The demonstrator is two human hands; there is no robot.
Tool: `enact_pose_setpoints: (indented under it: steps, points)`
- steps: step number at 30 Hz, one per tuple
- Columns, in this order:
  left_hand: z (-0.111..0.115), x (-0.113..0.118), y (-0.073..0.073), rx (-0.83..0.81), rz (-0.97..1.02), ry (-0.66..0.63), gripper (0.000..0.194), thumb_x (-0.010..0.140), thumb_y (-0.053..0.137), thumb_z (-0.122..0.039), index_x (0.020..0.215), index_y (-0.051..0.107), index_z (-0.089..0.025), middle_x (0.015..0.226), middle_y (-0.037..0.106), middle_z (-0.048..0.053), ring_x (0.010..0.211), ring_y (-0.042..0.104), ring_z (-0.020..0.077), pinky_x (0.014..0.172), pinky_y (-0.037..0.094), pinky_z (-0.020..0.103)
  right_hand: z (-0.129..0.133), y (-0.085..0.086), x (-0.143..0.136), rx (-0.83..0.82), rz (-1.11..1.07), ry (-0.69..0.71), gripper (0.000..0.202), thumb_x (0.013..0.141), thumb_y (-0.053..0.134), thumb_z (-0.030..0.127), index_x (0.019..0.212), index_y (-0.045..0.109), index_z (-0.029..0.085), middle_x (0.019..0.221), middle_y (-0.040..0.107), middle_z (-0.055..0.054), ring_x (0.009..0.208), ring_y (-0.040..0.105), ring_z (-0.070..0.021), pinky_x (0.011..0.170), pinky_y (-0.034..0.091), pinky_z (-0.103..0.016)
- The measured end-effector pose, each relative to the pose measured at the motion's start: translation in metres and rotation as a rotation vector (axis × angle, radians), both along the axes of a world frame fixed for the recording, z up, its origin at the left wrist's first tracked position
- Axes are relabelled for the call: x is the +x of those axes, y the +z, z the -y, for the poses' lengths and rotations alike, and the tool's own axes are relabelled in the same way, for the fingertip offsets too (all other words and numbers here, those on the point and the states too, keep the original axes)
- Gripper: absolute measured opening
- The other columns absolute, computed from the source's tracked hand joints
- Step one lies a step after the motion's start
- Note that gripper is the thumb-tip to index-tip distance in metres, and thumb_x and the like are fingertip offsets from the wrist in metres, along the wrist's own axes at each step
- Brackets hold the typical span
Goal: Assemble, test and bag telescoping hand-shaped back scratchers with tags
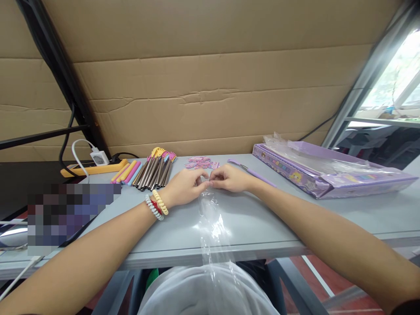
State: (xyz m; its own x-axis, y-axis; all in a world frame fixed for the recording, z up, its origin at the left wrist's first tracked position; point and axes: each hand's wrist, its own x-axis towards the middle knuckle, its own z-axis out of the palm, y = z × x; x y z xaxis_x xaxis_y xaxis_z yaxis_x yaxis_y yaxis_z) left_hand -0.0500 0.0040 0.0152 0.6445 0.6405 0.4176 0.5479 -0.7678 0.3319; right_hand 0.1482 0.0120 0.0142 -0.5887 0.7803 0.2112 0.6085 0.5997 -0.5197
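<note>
A long clear plastic bag point(213, 223) runs from my fingertips down over the table's front edge onto my lap. At its upper end, my left hand point(187, 186) and my right hand point(229, 178) meet, thumbs and fingers pinched together on the plastic. Just beyond the hands lies a pile of small pink printed labels point(198, 162). To the left is a bunch of brown metallic-looking sticks with yellow, pink and blue hand-shaped ends point(154, 170). A thin purple pen-like stick point(259, 174) lies behind my right wrist.
Pink, yellow and blue tubes point(127, 172) lie left of the bunch, near an orange power strip point(95, 169) with a white charger point(99, 156). A purple printed box point(292, 175) holding clear plastic stands on the right. Cardboard point(210, 100) walls the back.
</note>
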Motion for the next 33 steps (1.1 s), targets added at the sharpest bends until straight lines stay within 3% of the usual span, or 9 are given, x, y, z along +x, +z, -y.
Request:
enact_pose_setpoints:
  steps: [6, 12, 15, 18, 25, 29, 33]
  points:
    - [0.002, 0.001, -0.001, -0.135, 0.081, -0.037, 0.047, 0.081, 0.052, -0.031, 0.125, 0.044, -0.016, 0.060, 0.055, -0.004, 0.056, 0.053, 0.0139, 0.053, 0.038, 0.026, -0.002, 0.002, 0.004, 0.021, -0.122, -0.100, 0.027, 0.077, 0.055, 0.041, 0.066, 0.058, 0.016, 0.056, 0.048, 0.002, 0.053, 0.039, -0.0091, 0.052, 0.029, -0.024]
    - [0.004, 0.002, -0.002, -0.384, 0.149, -0.093, 0.071, 0.081, 0.053, -0.031, 0.141, 0.018, -0.015, 0.069, 0.058, -0.002, 0.063, 0.055, 0.0134, 0.058, 0.043, 0.026, -0.006, 0.006, 0.009, 0.103, -0.275, -0.267, 0.031, 0.074, 0.058, 0.045, 0.067, 0.060, 0.015, 0.058, 0.055, -0.001, 0.054, 0.045, -0.0111, 0.052, 0.033, -0.025]
    - [0.005, 0.002, -0.004, -0.428, 0.194, -0.120, 0.075, 0.081, 0.053, -0.029, 0.142, 0.013, -0.016, 0.071, 0.059, -0.002, 0.062, 0.055, 0.0128, 0.059, 0.044, 0.026, -0.008, 0.007, 0.010, 0.156, -0.312, -0.348, 0.030, 0.073, 0.059, 0.045, 0.067, 0.061, 0.015, 0.058, 0.058, -0.002, 0.056, 0.049, -0.0127, 0.054, 0.036, -0.026]
    - [0.003, 0.004, -0.006, -0.366, 0.246, -0.129, 0.066, 0.082, 0.051, -0.026, 0.139, 0.018, -0.017, 0.072, 0.057, -0.002, 0.061, 0.053, 0.0119, 0.060, 0.043, 0.027, -0.009, 0.008, 0.010, 0.208, -0.346, -0.421, 0.030, 0.072, 0.060, 0.044, 0.064, 0.059, 0.016, 0.056, 0.058, -0.002, 0.055, 0.050, -0.0128, 0.054, 0.037, -0.026]
    - [-0.018, -0.005, 0.005, 0.009, 0.642, 0.187, 0.023, 0.086, 0.041, -0.023, 0.109, 0.044, -0.020, 0.077, 0.051, -0.001, 0.064, 0.053, 0.0109, 0.064, 0.044, 0.027, -0.005, 0.014, 0.011, 0.167, -0.428, -0.454, 0.039, 0.080, 0.049, 0.053, 0.070, 0.056, 0.016, 0.060, 0.060, -0.002, 0.054, 0.052, -0.0124, 0.056, 0.039, -0.026]
    - [-0.047, -0.032, 0.017, 0.092, 0.680, 0.377, 0.019, 0.082, 0.046, -0.020, 0.101, 0.050, -0.020, 0.071, 0.052, -0.002, 0.062, 0.052, 0.0117, 0.064, 0.042, 0.027, -0.006, 0.013, 0.012, 0.237, -0.251, -0.472, 0.043, 0.082, 0.045, 0.054, 0.065, 0.056, 0.016, 0.059, 0.058, -0.002, 0.055, 0.048, -0.0120, 0.055, 0.035, -0.026]
    - [-0.074, -0.059, 0.018, 0.075, 0.650, 0.505, 0.021, 0.078, 0.050, -0.021, 0.098, 0.055, -0.019, 0.068, 0.055, -0.002, 0.065, 0.053, 0.0136, 0.065, 0.042, 0.027, -0.009, 0.010, 0.015, 0.302, -0.143, -0.448, 0.043, 0.082, 0.046, 0.054, 0.062, 0.056, 0.017, 0.055, 0.054, -0.001, 0.051, 0.043, -0.0107, 0.050, 0.029, -0.025]
